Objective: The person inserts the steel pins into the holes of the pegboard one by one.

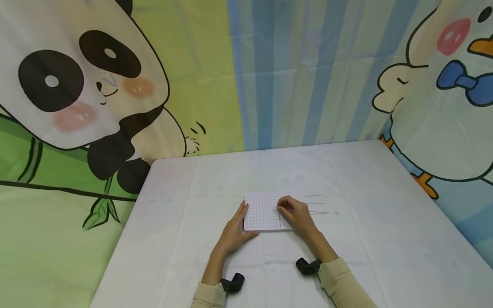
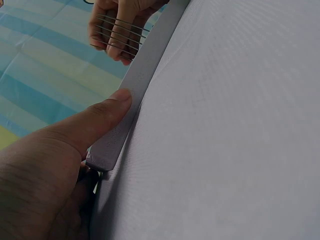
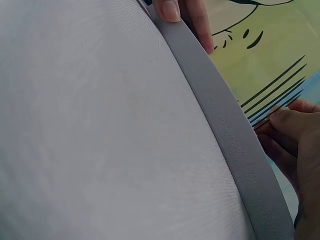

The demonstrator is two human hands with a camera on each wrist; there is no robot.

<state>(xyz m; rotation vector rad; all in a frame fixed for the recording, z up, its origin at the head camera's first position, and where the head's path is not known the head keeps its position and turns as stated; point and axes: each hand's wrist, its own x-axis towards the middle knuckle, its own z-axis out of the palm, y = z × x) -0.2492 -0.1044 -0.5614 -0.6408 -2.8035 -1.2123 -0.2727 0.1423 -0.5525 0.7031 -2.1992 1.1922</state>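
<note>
A white board (image 1: 262, 211) with a grid of small holes lies on the table; its near edge fills much of both wrist views. My left hand (image 1: 234, 231) rests against its near left corner, thumb (image 2: 107, 112) on the front edge, fingers straight along the left side. Several thin dark metal sticks (image 3: 275, 82) stand upright along the board. Over the board's right half, my right hand (image 1: 295, 214) pinches a thin stick between thumb and fingertips, among the standing ones. The stick's lower end is hidden in the wrist views.
Several more thin sticks (image 1: 316, 203) lie on the white-covered table (image 1: 358, 239) just right of the board. A cartoon-printed curtain (image 1: 300, 77) hangs behind the table. Black wrist devices (image 1: 233, 283) sit below both hands.
</note>
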